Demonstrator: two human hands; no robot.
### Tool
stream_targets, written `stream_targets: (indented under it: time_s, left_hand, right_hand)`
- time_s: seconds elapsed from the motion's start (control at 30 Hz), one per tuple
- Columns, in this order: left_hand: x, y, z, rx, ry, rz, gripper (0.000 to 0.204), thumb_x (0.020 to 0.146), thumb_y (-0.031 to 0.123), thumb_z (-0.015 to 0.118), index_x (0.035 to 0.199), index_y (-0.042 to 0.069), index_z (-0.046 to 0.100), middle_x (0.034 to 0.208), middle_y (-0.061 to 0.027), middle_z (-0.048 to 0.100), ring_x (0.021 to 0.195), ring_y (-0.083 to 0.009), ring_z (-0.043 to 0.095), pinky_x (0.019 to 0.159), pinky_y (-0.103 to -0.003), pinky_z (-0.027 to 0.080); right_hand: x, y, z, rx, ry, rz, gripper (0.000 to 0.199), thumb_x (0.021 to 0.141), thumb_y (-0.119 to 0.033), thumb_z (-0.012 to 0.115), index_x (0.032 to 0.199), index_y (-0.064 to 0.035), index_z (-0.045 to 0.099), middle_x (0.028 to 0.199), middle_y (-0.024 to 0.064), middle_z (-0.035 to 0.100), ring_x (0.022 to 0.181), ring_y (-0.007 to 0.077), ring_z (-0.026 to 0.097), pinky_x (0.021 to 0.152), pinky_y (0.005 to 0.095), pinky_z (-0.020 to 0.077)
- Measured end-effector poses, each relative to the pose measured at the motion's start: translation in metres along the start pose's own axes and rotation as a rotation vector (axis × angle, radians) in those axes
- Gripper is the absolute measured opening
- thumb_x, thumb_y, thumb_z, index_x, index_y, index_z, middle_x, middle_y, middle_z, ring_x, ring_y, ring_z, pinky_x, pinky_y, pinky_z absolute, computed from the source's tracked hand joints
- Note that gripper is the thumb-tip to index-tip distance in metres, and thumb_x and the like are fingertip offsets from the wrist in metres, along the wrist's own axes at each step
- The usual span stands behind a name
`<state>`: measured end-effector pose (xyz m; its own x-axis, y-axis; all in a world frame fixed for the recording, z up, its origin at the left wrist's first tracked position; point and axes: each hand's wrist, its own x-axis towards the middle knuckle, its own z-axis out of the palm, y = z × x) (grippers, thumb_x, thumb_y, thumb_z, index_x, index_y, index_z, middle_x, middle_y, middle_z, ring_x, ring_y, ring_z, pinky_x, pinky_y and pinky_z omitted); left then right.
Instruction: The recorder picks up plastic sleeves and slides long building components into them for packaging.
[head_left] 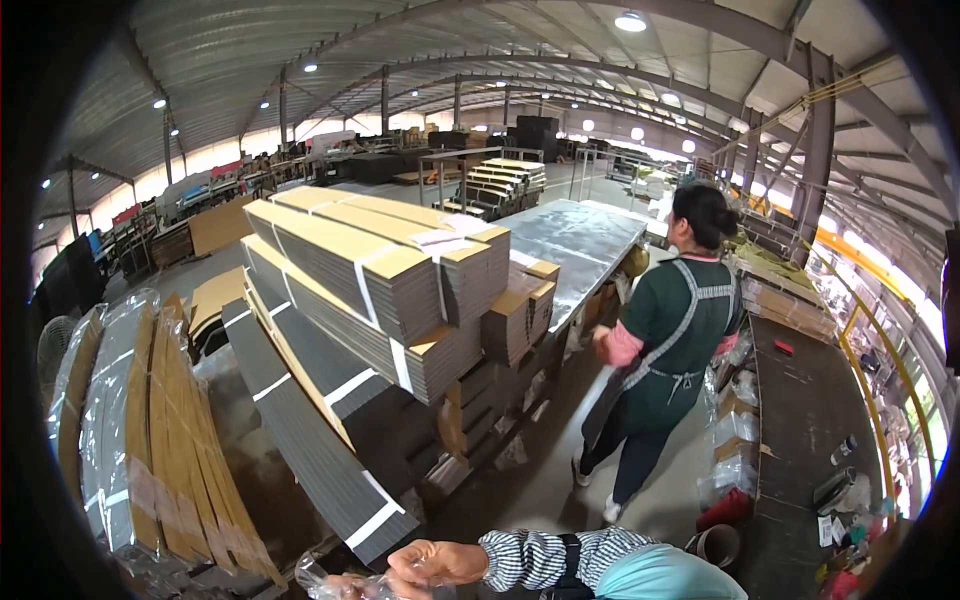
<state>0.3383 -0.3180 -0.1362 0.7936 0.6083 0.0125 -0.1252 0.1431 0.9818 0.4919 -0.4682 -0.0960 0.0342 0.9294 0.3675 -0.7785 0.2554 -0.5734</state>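
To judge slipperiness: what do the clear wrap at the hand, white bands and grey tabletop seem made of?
Wrap: glossy plastic, see-through and crinkled. Bands: flat, matt white; paper or plastic, unclear. Tabletop: perhaps scuffed metal, from its patchy sheen.

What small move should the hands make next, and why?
Probably spread the clear plastic film a little: it looks crumpled beside the right hand, near the lower end of the white-banded grey bundle, so its edges are hard to make out. How firmly it is gripped is unclear.
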Motion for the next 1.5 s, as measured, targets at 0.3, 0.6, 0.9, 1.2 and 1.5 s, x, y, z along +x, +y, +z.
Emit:
stream_targets:
  time_s: [0.3, 0.6, 0.9, 1.2, 1.5]
  left_hand:
    - [0.022, 0.012, -0.073, 0.302, -0.677, -0.023, 0.029, 0.083, 0.015, 0.07, 0.107, 0.0, 0.068, 0.078, -0.012, 0.069, 0.066, -0.0248, 0.065, 0.063, -0.033, 0.051]
    - [0.096, -0.046, -0.044, 0.464, -0.533, 0.358, 0.015, 0.079, 0.011, 0.067, 0.092, 0.005, 0.069, 0.08, -0.0082, 0.069, 0.078, -0.0248, 0.069, 0.069, -0.037, 0.054]
    - [0.113, -0.057, -0.055, 0.844, -0.39, 0.095, 0.035, 0.097, 0.019, 0.055, 0.126, -0.001, 0.057, 0.092, -0.0084, 0.068, 0.076, -0.0128, 0.058, 0.062, -0.028, 0.046]
    - [0.093, 0.025, -0.006, 0.365, 0.068, -0.067, 0.036, 0.095, 0.006, 0.045, 0.127, -0.005, 0.056, 0.109, -0.011, 0.067, 0.094, -0.02, 0.06, 0.081, -0.03, 0.049]
    - [0.065, 0.035, 0.025, -0.104, 0.191, -0.303, 0.023, 0.098, 0.025, 0.056, 0.109, 0.005, 0.055, 0.089, 0.0027, 0.052, 0.074, -0.0111, 0.047, 0.068, -0.026, 0.04]
  right_hand:
    - [-0.057, -0.059, -0.042, -1.098, 0.163, 0.416, 0.016, 0.088, -0.012, 0.069, 0.099, -0.0002, 0.071, 0.08, 0.0088, 0.069, 0.074, 0.0163, 0.066, 0.068, 0.0297, 0.0522]
    - [-0.032, -0.024, -0.114, -1.517, 0.538, -0.379, 0.011, 0.084, -0.007, 0.061, 0.075, -0.0003, 0.059, 0.075, 0.0092, 0.058, 0.073, 0.0228, 0.059, 0.067, 0.0347, 0.0492]
    - [-0.017, 0.0, -0.198, -1.438, 0.735, -0.266, 0.014, 0.099, -0.015, 0.053, 0.102, -0.0018, 0.057, 0.092, 0.0115, 0.06, 0.09, 0.0248, 0.061, 0.079, 0.0341, 0.0468]
    - [0.021, -0.013, -0.147, -1.345, 0.892, -0.241, 0.015, 0.103, -0.015, 0.047, 0.107, -0.0019, 0.052, 0.092, 0.0132, 0.058, 0.089, 0.0236, 0.062, 0.079, 0.0313, 0.0466]
    - [0.01, 0.009, -0.222, -0.455, 0.821, 0.174, 0.031, 0.105, -0.033, 0.043, 0.108, -0.007, 0.06, 0.098, -0.0006, 0.064, 0.087, 0.0086, 0.056, 0.075, 0.0309, 0.0459]
